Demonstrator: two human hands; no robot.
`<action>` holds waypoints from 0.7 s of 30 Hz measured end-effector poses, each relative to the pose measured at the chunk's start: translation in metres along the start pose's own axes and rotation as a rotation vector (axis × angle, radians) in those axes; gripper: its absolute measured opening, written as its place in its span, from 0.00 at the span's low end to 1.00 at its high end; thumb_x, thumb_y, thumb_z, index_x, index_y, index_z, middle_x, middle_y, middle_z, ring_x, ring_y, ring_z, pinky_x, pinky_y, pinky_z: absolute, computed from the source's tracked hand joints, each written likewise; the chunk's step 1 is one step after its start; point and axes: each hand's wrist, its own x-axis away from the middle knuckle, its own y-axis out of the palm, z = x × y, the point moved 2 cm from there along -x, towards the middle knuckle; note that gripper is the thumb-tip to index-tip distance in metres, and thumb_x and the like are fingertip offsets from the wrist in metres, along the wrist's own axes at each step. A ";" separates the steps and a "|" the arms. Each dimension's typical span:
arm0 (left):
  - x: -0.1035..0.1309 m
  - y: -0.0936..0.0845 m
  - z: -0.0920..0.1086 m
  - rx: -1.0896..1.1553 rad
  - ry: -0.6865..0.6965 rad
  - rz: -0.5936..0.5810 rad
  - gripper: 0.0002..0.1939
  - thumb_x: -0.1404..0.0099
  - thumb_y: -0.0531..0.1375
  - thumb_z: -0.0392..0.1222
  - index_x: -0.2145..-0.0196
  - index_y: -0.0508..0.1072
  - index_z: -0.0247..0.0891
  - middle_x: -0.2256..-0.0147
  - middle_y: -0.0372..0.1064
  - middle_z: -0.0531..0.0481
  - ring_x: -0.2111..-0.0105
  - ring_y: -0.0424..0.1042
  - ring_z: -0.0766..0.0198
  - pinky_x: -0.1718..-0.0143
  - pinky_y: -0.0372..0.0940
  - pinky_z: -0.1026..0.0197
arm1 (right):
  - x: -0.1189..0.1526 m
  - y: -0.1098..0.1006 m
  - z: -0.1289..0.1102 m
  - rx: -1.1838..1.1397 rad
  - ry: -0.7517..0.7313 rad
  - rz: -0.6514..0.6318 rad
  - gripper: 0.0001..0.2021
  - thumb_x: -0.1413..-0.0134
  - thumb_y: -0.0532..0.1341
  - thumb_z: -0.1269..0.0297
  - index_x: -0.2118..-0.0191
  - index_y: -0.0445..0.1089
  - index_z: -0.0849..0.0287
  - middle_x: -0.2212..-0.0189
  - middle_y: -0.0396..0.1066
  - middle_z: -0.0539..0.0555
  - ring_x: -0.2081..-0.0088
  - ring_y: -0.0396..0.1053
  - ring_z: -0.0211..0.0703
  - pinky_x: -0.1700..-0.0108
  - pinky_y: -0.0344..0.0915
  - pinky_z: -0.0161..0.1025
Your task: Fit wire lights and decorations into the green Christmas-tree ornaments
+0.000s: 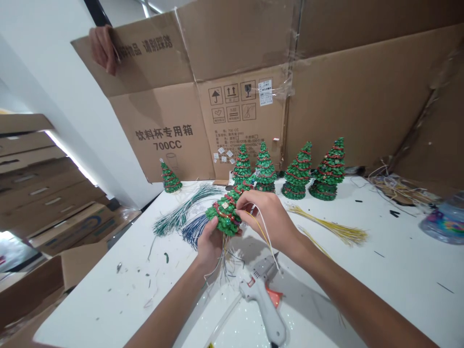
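Observation:
My left hand (209, 244) is closed around a small green Christmas tree (225, 210) with red garlands, which lies tilted away from me above the table. Loose wires hang from its base. At the tree's right side, my right hand (270, 217) pinches a white wire (270, 237) and a yellow wire (258, 224). Its fingertips partly hide where the wires meet the tree. Just below both hands a grey glue gun (264, 302) with an orange trigger lies on the table. Bundles of green wires (181, 210), blue wires (195, 229) and yellow wires (333, 225) are spread around.
Several finished-looking trees (299, 171) stand along a cardboard wall (246, 48) at the back. One small tree (169, 176) is at the left. A plastic container (445, 220) sits far right. Wire scraps dot the white table (391, 299). Another person's hand (103, 48) grips the cardboard's top.

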 end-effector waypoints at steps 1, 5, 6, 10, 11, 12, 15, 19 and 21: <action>0.000 0.000 0.000 -0.001 0.000 -0.003 0.28 0.45 0.72 0.62 0.59 0.82 0.34 0.61 0.82 0.40 0.60 0.81 0.45 0.58 0.76 0.49 | 0.000 -0.001 0.000 -0.006 0.011 -0.002 0.09 0.42 0.67 0.79 0.67 0.73 0.57 0.69 0.76 0.48 0.67 0.74 0.39 0.61 0.67 0.37; 0.001 0.002 0.000 0.000 0.000 -0.007 0.27 0.44 0.72 0.61 0.61 0.82 0.34 0.62 0.83 0.41 0.62 0.81 0.45 0.58 0.75 0.48 | -0.002 -0.004 0.001 -0.041 0.036 -0.028 0.09 0.43 0.67 0.80 0.67 0.75 0.58 0.71 0.78 0.48 0.70 0.74 0.37 0.63 0.68 0.35; 0.001 0.002 0.000 0.002 0.002 -0.008 0.27 0.44 0.72 0.61 0.61 0.81 0.34 0.62 0.83 0.40 0.62 0.81 0.45 0.58 0.75 0.48 | -0.002 -0.005 0.000 -0.044 0.035 -0.038 0.09 0.44 0.67 0.81 0.66 0.75 0.58 0.70 0.78 0.48 0.70 0.75 0.37 0.63 0.69 0.34; 0.000 0.003 0.001 0.008 0.011 -0.015 0.27 0.44 0.72 0.61 0.60 0.81 0.33 0.63 0.82 0.40 0.61 0.81 0.44 0.58 0.76 0.48 | -0.004 -0.011 -0.002 -0.035 0.018 -0.081 0.10 0.44 0.66 0.82 0.65 0.78 0.58 0.68 0.79 0.50 0.68 0.74 0.38 0.64 0.68 0.35; 0.000 0.003 0.001 0.009 0.013 -0.016 0.27 0.44 0.72 0.61 0.60 0.82 0.33 0.62 0.82 0.40 0.61 0.81 0.45 0.58 0.76 0.49 | -0.004 -0.014 -0.003 -0.030 0.007 -0.096 0.10 0.43 0.66 0.81 0.64 0.79 0.58 0.68 0.79 0.50 0.68 0.74 0.39 0.64 0.67 0.35; 0.000 0.002 0.001 0.010 0.013 -0.016 0.27 0.43 0.72 0.61 0.59 0.82 0.33 0.62 0.82 0.40 0.61 0.81 0.45 0.58 0.76 0.49 | -0.004 -0.016 -0.004 -0.020 -0.009 -0.115 0.10 0.41 0.65 0.81 0.63 0.79 0.58 0.67 0.80 0.50 0.67 0.74 0.39 0.63 0.67 0.36; 0.000 0.001 0.000 0.015 0.013 -0.016 0.27 0.43 0.71 0.61 0.59 0.81 0.33 0.61 0.82 0.40 0.61 0.81 0.45 0.58 0.76 0.49 | -0.004 -0.021 -0.007 0.025 -0.048 -0.174 0.14 0.39 0.62 0.83 0.60 0.81 0.57 0.62 0.82 0.51 0.62 0.76 0.40 0.59 0.67 0.37; 0.000 0.000 0.000 0.021 0.020 -0.008 0.27 0.42 0.71 0.60 0.57 0.81 0.34 0.60 0.82 0.40 0.60 0.81 0.46 0.58 0.76 0.49 | -0.005 -0.023 -0.009 0.047 -0.023 -0.165 0.13 0.36 0.63 0.81 0.59 0.82 0.56 0.60 0.84 0.51 0.61 0.78 0.41 0.58 0.68 0.39; 0.000 0.000 0.000 0.020 0.019 -0.003 0.27 0.43 0.72 0.60 0.57 0.81 0.34 0.60 0.83 0.40 0.60 0.81 0.46 0.58 0.76 0.49 | -0.006 -0.022 -0.009 0.042 -0.023 -0.149 0.12 0.36 0.64 0.79 0.59 0.82 0.57 0.60 0.84 0.52 0.62 0.78 0.42 0.59 0.68 0.39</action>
